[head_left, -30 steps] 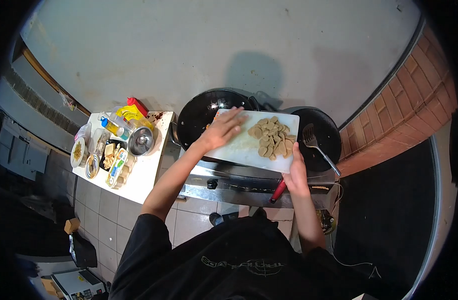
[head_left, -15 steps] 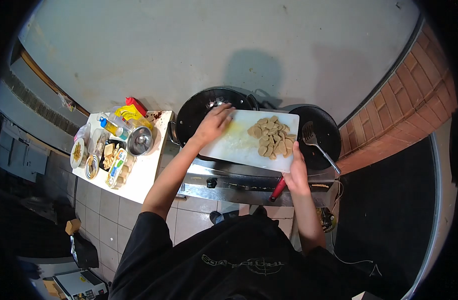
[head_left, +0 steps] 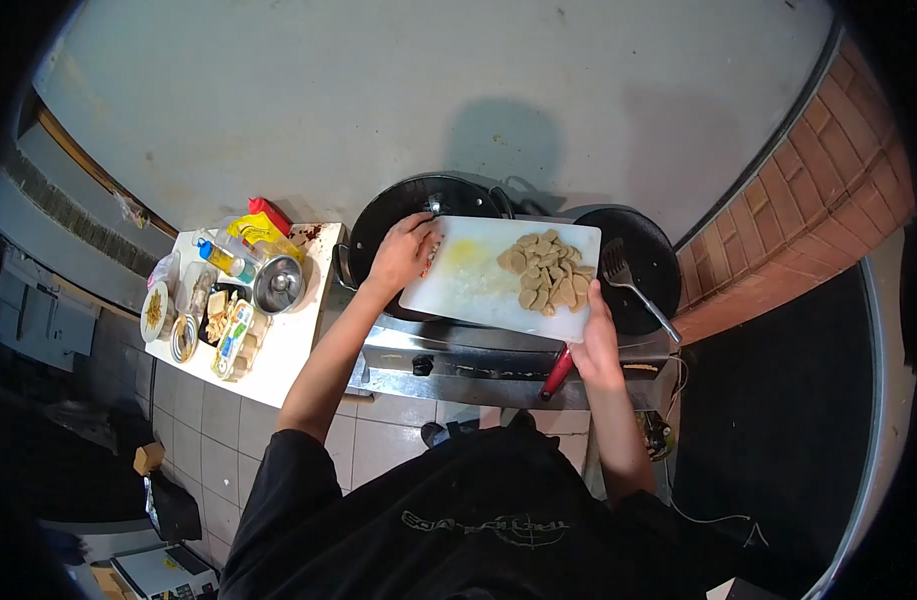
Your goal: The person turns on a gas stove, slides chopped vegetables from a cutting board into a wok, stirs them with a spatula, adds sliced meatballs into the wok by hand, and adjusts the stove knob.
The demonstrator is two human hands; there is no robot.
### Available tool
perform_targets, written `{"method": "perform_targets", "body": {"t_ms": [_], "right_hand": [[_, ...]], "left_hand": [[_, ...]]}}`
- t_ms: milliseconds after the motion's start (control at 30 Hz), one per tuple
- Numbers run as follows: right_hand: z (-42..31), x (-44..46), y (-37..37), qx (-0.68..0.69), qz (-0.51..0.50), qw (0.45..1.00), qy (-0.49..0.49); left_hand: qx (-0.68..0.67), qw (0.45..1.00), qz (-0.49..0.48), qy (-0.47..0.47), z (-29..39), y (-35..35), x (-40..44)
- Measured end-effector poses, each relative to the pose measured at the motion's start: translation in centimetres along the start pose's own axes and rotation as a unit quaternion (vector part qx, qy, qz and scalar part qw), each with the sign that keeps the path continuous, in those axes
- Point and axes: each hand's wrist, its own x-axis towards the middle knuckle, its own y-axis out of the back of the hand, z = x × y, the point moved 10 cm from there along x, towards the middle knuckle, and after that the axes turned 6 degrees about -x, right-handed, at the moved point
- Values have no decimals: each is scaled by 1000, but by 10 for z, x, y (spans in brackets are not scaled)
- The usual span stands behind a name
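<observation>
A white cutting board [head_left: 459,290] is held slightly tilted over the front of a large black wok [head_left: 374,225]. My right hand [head_left: 597,345] grips its lower right corner, thumb on top. On the board's right half lies a pile of flat, brownish-grey slices [head_left: 544,270]; a yellowish wet smear marks the left half. At the board's left end my left hand [head_left: 407,250] rests, fingers extended and bent down at the edge. Small reddish and pale bits [head_left: 433,256] show beside its fingers. Part of the wok is hidden by the board and hand.
Right of the board stands a black frying pan [head_left: 644,300] with a red handle [head_left: 557,372] and a slotted spatula [head_left: 634,285] across it. A white side table [head_left: 269,370] at left carries a metal bowl [head_left: 279,284], an egg carton [head_left: 237,345], bottles and a plate [head_left: 156,310].
My left hand has moved slightly left and down to the board's left end, uncovering reddish bits beside it. My right hand and the board have hardly moved.
</observation>
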Motion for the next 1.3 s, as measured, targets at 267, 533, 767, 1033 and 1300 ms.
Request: {"method": "perform_targets", "body": {"t_ms": [267, 533, 767, 1033, 1300], "right_hand": [[-3, -1, -2, -7, 15, 1000, 1], [-2, 2, -3, -10, -1, 1000, 13], [0, 2, 0, 3, 10, 1000, -5], [-7, -5, -9, 18, -10, 1000, 10], [-5, -1, -3, -5, -8, 1000, 20]], "left_hand": [[-128, 988, -58, -64, 87, -13, -25], [62, 993, 82, 53, 14, -30, -6], [23, 990, 93, 104, -58, -21, 21], [-75, 987, 109, 96, -61, -21, 29], [-163, 974, 95, 123, -80, -9, 33]]}}
